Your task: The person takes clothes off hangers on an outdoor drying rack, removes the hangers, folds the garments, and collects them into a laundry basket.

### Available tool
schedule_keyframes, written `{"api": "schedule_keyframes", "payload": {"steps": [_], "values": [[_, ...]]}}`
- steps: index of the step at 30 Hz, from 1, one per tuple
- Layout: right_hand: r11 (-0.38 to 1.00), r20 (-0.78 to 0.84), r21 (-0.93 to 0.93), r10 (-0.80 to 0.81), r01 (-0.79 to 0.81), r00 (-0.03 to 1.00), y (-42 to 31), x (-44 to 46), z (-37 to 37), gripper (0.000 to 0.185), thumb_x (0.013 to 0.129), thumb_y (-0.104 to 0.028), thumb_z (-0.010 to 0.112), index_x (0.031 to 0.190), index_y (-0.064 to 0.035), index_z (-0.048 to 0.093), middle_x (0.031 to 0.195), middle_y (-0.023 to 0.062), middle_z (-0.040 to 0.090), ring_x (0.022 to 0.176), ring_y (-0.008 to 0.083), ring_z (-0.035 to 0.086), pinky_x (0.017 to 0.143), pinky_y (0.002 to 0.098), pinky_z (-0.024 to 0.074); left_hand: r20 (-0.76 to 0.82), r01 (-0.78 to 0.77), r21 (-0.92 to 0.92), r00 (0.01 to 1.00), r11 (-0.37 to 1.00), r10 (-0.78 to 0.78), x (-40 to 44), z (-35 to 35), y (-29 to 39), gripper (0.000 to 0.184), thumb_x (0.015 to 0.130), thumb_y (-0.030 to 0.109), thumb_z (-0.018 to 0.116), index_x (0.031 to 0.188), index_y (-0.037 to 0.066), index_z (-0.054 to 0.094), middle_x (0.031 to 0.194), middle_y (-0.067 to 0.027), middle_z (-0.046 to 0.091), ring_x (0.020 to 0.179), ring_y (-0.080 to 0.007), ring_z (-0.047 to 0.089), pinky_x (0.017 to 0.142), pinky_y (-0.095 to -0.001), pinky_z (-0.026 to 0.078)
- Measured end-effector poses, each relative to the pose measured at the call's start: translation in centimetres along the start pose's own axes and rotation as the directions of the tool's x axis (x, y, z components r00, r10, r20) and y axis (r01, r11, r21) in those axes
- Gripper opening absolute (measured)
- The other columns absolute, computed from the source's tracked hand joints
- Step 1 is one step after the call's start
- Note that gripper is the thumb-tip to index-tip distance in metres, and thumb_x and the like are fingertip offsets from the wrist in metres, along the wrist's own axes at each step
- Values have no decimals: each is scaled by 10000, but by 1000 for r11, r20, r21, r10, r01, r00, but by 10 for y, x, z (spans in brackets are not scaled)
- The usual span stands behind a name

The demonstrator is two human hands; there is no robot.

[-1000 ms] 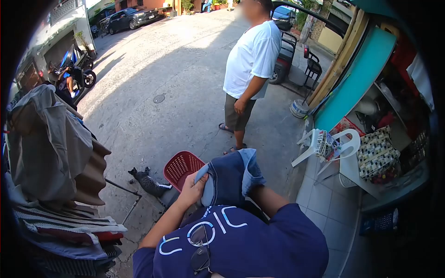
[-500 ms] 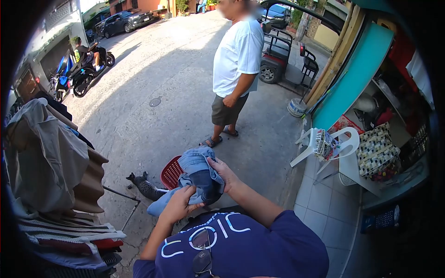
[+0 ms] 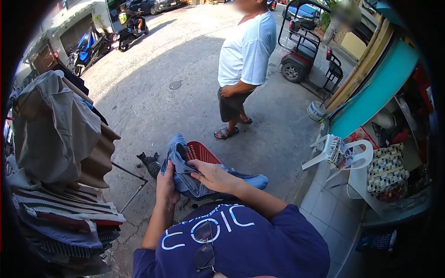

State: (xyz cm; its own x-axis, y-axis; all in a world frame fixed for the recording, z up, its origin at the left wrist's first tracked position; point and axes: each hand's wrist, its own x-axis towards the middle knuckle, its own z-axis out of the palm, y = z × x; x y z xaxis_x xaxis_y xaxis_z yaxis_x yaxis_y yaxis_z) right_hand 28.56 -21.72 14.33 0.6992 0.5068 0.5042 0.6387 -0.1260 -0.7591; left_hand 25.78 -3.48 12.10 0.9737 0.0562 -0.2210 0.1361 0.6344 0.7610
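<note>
Shaded concrete street (image 3: 134,111) spreads under everything, with sunlit ground farther off. At far left, a grey cloth (image 3: 58,127) and a striped cloth (image 3: 65,208) lie draped in layers, probably on a rack, which would keep them spread and off the ground. A thin metal bar (image 3: 130,171) juts out from beneath them. Just beyond it a cat (image 3: 150,163) lies on the concrete, partly hidden by the near arm.

Next comes the left hand (image 3: 166,183), closed on a bunched fold of the jeans (image 3: 184,178). These are held up in front of the chest, probably so the cloth can be handled without touching the street. A red basket (image 3: 203,152) is just behind them, seemingly within easy reach; the jeans hide its near side. Sunglasses (image 3: 204,256) hang on the front of the dark shirt, perhaps to leave both hands free.

The right hand (image 3: 214,176) grips the denim with a narrow, bent-fingered hold, seemingly steadying the fold opposite the left. More of the jeans shows beyond that forearm. Farther right stand a person (image 3: 245,51) and a white chair (image 3: 363,155), beside a woven bag (image 3: 386,173).
</note>
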Motion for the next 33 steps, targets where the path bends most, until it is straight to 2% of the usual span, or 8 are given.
{"api": "schedule_keyframes", "payload": {"steps": [5,10,17,19,24,28,31,33], "values": [[988,77,-151,-2,13,997,-4,12,-10,184,869,-70,578,1007,52,575,929,211,623,877,391,624,754,411,505,-159,-209,11,965,978,209,-14,9,26,319,980,266,531,1144,0,590,1078,-125,664,943,-217,661,831,-361,539],[974,-55,-220,45,-56,997,17,16,-8,207,758,-12,568,960,26,593,906,211,628,852,390,624,745,426,506,-84,-453,61,886,890,456,-33,4,44,298,846,-70,533,1128,25,522,1028,-87,650,905,-170,643,831,-300,520],[960,-116,-268,54,-83,992,23,42,-18,130,815,-6,531,907,3,623,813,193,626,767,342,636,674,380,498,-101,-527,203,827,825,553,-40,12,72,336,834,-70,611,1119,36,470,1016,-78,625,891,-122,615,829,-257,488],[985,-101,-116,118,-129,988,18,60,-24,136,865,-6,501,943,5,612,763,113,612,722,171,616,662,292,473,-116,-531,190,823,826,556,-42,8,84,386,848,-49,617,1184,33,447,1048,-93,624,914,-125,618,832,-256,488],[722,108,633,276,-280,955,3,93,-27,164,964,-8,414,1083,-61,513,847,3,570,745,59,560,664,209,450,-104,-657,221,719,721,687,-56,17,99,485,879,4,641,1322,23,444,1046,-64,630,910,-102,610,813,-247,490],[469,333,774,270,-425,903,-27,104,-36,150,967,-6,421,1055,-74,521,851,-10,551,752,25,524,643,172,430,-105,-555,576,678,600,727,-63,-22,88,396,866,95,715,1227,-3,587,980,0,630,818,-49,576,760,-192,478],[589,271,728,222,-351,936,-28,104,-32,208,945,27,413,845,-58,574,841,-12,546,735,47,502,647,173,393,10,-422,815,695,397,719,-73,-49,68,669,756,127,811,1330,-11,496,1199,-89,593,957,-137,624,808,-268,525],[731,253,628,133,-267,958,-25,105,-31,232,894,73,395,805,-43,575,810,-9,519,721,54,443,650,194,339,19,-185,953,824,238,566,-90,-57,69,510,719,128,815,1188,52,631,1158,-172,603,968,-258,641,834,-338,516]]}}
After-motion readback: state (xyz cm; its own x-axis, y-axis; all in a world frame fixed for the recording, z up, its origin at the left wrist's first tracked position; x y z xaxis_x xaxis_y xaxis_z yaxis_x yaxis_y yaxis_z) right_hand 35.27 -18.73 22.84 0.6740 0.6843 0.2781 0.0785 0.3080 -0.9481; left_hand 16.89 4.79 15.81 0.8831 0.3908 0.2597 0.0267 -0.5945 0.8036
